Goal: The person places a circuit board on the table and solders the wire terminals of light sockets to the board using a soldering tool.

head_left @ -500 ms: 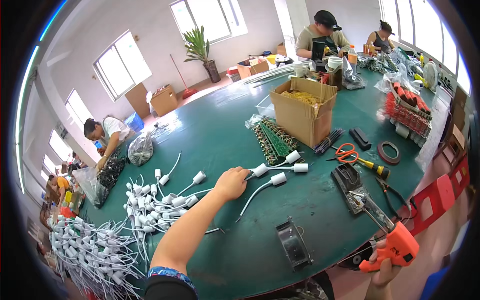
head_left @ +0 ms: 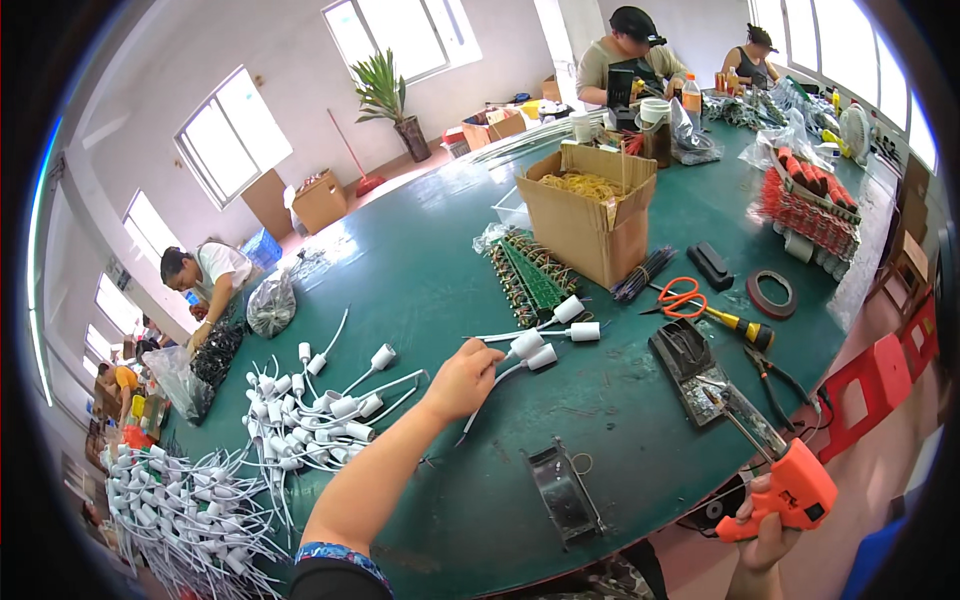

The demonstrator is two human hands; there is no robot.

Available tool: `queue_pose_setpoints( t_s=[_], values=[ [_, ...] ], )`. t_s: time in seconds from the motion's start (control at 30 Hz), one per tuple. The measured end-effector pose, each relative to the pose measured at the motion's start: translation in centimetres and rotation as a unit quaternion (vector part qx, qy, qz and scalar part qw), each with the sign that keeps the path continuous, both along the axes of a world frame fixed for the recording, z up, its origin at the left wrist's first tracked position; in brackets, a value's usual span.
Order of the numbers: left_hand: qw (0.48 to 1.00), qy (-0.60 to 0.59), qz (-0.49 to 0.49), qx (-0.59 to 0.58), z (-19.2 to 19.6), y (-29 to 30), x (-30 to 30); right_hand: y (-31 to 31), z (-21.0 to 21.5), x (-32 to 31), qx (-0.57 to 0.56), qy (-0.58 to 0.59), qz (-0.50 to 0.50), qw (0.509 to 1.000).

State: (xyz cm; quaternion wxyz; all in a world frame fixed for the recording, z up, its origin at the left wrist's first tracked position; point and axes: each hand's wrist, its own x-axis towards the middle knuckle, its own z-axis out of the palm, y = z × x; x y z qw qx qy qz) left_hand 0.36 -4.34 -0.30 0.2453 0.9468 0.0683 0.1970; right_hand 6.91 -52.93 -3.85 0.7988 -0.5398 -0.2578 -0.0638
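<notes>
My left hand (head_left: 463, 382) is over the middle of the green table, thumb and fingers pinched at the wire end of a white wired socket (head_left: 525, 344). The fingers partly hide that wire. Touching or just beside it lies a second white socket (head_left: 542, 357), whose wire runs toward me under the hand. Two more white sockets, one upper (head_left: 568, 308) and one to the right (head_left: 586, 331), lie just beyond. At the lower right my right hand (head_left: 768, 535) is wrapped round the handle of an orange pistol-shaped soldering gun (head_left: 805, 487). Its metal tip reaches into a black stand (head_left: 685, 365).
Left of my arm are a loose pile of white sockets (head_left: 300, 420) and a denser heap (head_left: 185, 510). Beyond my hand sit green circuit boards (head_left: 535, 278) and a cardboard box (head_left: 585, 230). Scissors (head_left: 680, 297), pliers (head_left: 772, 385), tape (head_left: 772, 294) and a black holder (head_left: 565, 495) lie around. Co-workers sit farther off.
My left hand has moved slightly right and toward me, bringing its white socket up against the neighbouring one. The view has shifted a little. My right hand keeps holding the soldering gun.
</notes>
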Motion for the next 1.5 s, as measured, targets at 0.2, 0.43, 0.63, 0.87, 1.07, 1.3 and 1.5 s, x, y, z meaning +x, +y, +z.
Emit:
queue_pose_setpoints(
  t_s=[0.2,0.43,0.63,0.87,1.07,1.3,1.5],
  values=[
    [0.995,-0.094,-0.014,-0.007,-0.6,-0.6,-0.2,-0.9,0.1,-0.1,-0.002,0.001,-0.010,1.000],
    [0.999,-0.045,-0.007,0.006,-0.4,-1.2,-0.3,-0.8,-0.1,-0.1,-0.025,0.005,-0.002,1.000],
    [0.997,0.048,-0.006,0.066,-1.5,-1.9,0.6,-0.9,0.4,0.0,-0.023,0.005,-0.009,1.000],
    [0.999,-0.034,-0.019,0.021,-0.2,-3.2,2.2,-1.4,0.1,0.2,-0.012,0.022,-0.014,1.000],
    [0.989,-0.143,-0.040,0.030,1.2,-3.3,8.6,-1.2,0.4,0.5,-0.001,0.023,-0.010,1.000],
    [0.992,-0.073,-0.101,0.017,0.0,-1.2,10.7,-2.2,0.9,0.6,-0.029,0.007,-0.062,0.998],
    [0.997,-0.045,0.053,0.023,1.9,2.4,15.2,-2.8,1.3,1.1,-0.056,0.022,-0.076,0.995]
  ],
)
